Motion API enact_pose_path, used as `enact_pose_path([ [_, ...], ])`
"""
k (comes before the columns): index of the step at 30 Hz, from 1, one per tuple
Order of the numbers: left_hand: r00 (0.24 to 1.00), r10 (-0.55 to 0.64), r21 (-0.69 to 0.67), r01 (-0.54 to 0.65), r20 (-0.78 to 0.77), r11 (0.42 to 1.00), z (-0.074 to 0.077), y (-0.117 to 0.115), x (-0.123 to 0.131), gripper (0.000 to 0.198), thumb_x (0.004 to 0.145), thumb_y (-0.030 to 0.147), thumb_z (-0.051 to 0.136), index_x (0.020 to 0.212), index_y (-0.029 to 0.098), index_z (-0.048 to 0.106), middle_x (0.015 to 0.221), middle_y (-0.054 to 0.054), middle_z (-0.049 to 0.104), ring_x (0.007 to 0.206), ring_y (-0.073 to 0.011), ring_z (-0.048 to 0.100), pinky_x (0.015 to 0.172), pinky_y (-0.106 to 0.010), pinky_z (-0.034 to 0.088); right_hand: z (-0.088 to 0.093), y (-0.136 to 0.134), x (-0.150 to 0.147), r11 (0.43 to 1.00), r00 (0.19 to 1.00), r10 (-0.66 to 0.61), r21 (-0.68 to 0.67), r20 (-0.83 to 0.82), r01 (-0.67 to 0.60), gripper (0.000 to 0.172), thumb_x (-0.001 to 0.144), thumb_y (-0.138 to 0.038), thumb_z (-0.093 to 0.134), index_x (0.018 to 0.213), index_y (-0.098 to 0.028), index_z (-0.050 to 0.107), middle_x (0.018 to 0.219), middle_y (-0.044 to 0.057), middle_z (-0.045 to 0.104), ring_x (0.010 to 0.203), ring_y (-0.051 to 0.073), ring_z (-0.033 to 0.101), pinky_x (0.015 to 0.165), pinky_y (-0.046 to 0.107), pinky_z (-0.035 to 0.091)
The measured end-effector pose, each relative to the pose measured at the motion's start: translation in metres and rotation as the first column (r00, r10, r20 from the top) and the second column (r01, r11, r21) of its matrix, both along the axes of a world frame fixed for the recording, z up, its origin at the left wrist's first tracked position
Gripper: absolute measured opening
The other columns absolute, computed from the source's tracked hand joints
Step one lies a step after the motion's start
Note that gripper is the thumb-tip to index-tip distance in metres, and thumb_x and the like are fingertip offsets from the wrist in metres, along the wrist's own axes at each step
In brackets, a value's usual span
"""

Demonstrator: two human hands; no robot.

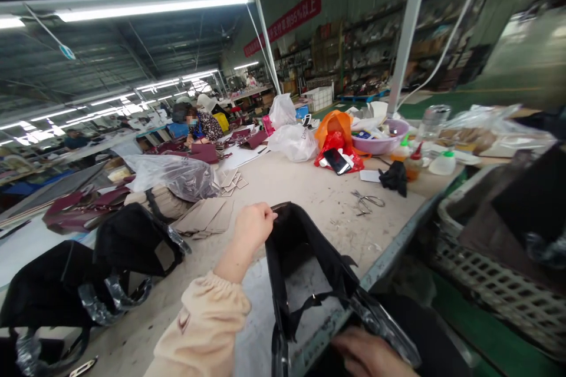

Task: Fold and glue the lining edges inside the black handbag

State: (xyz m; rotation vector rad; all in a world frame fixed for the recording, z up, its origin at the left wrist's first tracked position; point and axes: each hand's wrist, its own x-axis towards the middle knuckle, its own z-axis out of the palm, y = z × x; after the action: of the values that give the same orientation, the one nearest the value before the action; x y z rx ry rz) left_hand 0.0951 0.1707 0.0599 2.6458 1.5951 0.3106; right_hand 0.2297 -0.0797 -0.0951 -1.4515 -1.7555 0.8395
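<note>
1. Pinching the far rim of a black bag (pixel 329 253), the left hand (pixel 256 224) has its fingers curled together on the edge; a cream, gathered sleeve (pixel 207 318) covers the forearm.
2. The bag is dark and soft-looking, a long, narrow open shape with raised edges. A strap crosses its opening, and a handle (pixel 389 330) in shiny clear wrap sticks out on its near right side.
3. The right hand (pixel 371 353) is blurred and partly cut off below the table edge, just beside that handle; I cannot tell whether it grips anything.
4. On the left of the worn, beige table (pixel 300 182) sit slumped black bags (pixel 137 241) with wrapped handles, flat beige pieces (pixel 206 216), a crinkled clear plastic sack (pixel 177 174) and maroon pieces (pixel 77 212).
5. Beyond the bag lie metal scissors (pixel 368 202), a crumpled black cloth (pixel 394 178), a phone (pixel 336 161) on a red plastic bag (pixel 327 150), a purple basin (pixel 380 144) and a squeeze bottle (pixel 442 163). A co-worker (pixel 207 126) is across the table.
6. A slatted plastic basket (pixel 490 277) holding dark material stands close on the right, bounding the space beside the table.
7. The black bag lies at the table's near edge, its far end at the left fingers and its body running back toward the wearer, between the two forearms.
</note>
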Motion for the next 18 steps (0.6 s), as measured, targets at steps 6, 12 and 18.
enact_pose_path([
  [6,0.975,0.106,-0.06,-0.096,0.195,0.994,-0.006,0.01,-0.047,0.025,0.078,0.037,0.053,0.072,0.018,0.068,0.068,-0.004,0.068,0.069,-0.0192,0.061,0.065,-0.028,0.04,0.003,0.07,0.015,0.885,0.832,-0.428,0.023,-0.352,0.465,0.063,0.083,-0.029,0.05,0.142,-0.023,0.027,0.123,0.013,0.055,0.108,0.024,0.057,0.089,0.043,0.05],
  [12,0.69,0.422,-0.182,-0.395,0.588,0.9,-0.069,0.005,-0.13,0.037,0.066,0.052,0.06,0.071,0.016,0.07,0.069,-0.004,0.07,0.072,-0.0238,0.064,0.065,-0.03,0.047,0.041,0.13,-0.002,0.987,0.938,-0.128,0.056,-0.322,0.154,0.031,0.079,-0.026,0.056,0.108,-0.022,0.066,0.112,0.008,0.064,0.107,0.023,0.056,0.097,0.038,0.042],
  [18,0.439,0.659,-0.385,-0.562,0.611,0.732,-0.129,-0.037,-0.172,0.033,0.065,0.049,0.065,0.074,0.017,0.07,0.071,-0.004,0.071,0.076,-0.0265,0.067,0.064,-0.032,0.052,-0.019,0.157,-0.035,0.962,0.928,-0.183,-0.255,-0.326,0.101,0.055,0.051,-0.021,0.074,0.106,-0.017,0.067,0.098,0.008,0.069,0.085,0.027,0.063,0.079,0.037,0.051],
])
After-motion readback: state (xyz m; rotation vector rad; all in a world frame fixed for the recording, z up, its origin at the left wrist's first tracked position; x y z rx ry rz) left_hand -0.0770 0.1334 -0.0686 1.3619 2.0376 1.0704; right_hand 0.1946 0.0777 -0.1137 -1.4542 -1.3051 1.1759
